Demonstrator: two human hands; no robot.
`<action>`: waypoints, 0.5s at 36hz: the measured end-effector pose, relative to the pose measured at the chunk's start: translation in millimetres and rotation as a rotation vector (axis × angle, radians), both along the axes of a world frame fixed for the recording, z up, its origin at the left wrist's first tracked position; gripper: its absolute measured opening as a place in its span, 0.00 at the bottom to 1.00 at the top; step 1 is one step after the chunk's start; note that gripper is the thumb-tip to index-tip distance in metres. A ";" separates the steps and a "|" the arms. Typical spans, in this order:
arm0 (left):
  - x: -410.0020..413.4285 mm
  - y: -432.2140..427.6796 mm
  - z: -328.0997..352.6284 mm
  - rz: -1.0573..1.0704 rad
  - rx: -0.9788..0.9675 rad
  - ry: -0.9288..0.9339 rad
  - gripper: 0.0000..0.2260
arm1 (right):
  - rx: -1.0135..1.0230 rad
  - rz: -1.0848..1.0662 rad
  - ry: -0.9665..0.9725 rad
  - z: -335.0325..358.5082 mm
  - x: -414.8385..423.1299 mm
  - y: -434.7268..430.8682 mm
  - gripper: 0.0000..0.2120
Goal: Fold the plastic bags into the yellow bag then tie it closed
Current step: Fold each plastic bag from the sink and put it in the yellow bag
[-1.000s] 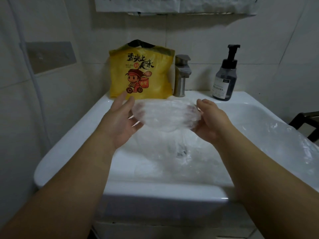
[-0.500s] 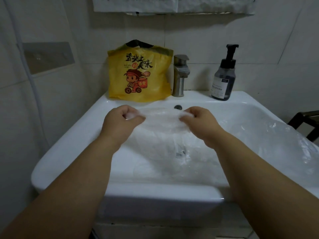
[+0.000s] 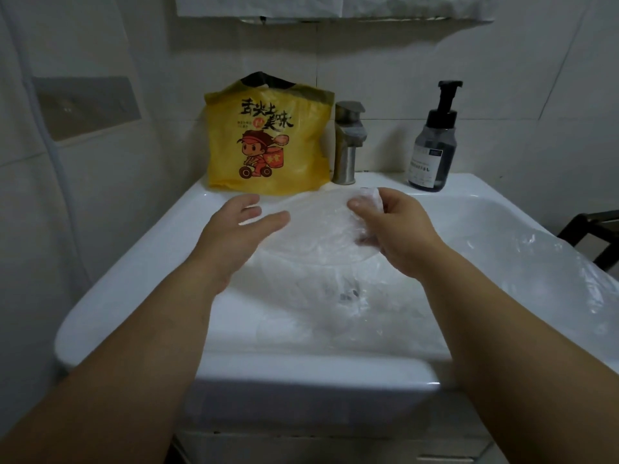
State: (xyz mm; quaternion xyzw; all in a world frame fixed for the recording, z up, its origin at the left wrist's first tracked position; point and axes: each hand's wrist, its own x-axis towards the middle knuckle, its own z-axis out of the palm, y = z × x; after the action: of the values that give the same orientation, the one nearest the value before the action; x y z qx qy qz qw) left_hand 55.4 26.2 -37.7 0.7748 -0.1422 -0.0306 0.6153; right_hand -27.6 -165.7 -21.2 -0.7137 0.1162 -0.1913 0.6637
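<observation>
plastic bag (image 3: 318, 236) in right hand (image 3: 395, 229) | yellow bag (image 3: 268, 139), faucet (image 3: 346, 145), soap bottle (image 3: 432, 145) behind

One yellow bag (image 3: 268, 142), one faucet (image 3: 346, 145), one pump bottle (image 3: 433, 142), one sink (image 3: 134, 279). Two hands: left hand (image 3: 241, 229), right hand (image 3: 395, 229). At least two clear plastic bags (image 3: 318, 236) overlap; exact count unclear.

left hand (image 3: 236, 229): fingers straight; right hand (image 3: 398, 227): fingers curled, pinching

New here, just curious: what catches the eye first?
The bright yellow bag with a cartoon rider stands at the back of the white sink, beside the tap. In front, over the sink, the right hand pinches a clear plastic bag, the left hand open beside it.
</observation>
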 end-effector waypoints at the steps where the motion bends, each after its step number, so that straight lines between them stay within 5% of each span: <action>1: -1.4 -0.6 -0.1 -0.029 0.028 -0.006 0.26 | 0.027 0.035 0.009 0.0 -0.2 -0.2 0.08; 5: -6.8 -3.6 -4.4 -0.188 0.173 0.013 0.15 | 0.277 0.109 0.026 1.5 2.2 -3.3 0.25; 9: -5.8 -5.1 -5.3 -0.171 0.139 0.002 0.13 | 0.386 0.158 0.139 1.3 3.2 -8.9 0.40; 11: -4.8 -4.3 -3.5 -0.170 0.069 0.013 0.14 | 0.311 0.237 0.278 -0.7 1.6 -4.9 0.35; 14: -4.2 -2.6 -2.5 -0.219 0.079 0.052 0.14 | 0.238 0.197 0.280 -2.2 2.4 -1.5 0.15; 18: -6.0 -0.7 -0.9 -0.337 0.153 0.212 0.10 | 0.356 0.097 0.103 2.5 3.2 -6.0 0.14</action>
State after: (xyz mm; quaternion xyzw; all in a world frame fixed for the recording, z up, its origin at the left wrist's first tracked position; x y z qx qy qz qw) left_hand 49.4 25.5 -38.6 0.7767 -0.2016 -0.2253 0.5525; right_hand -24.4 -171.6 -18.7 -0.5988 0.1477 -0.0987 0.7809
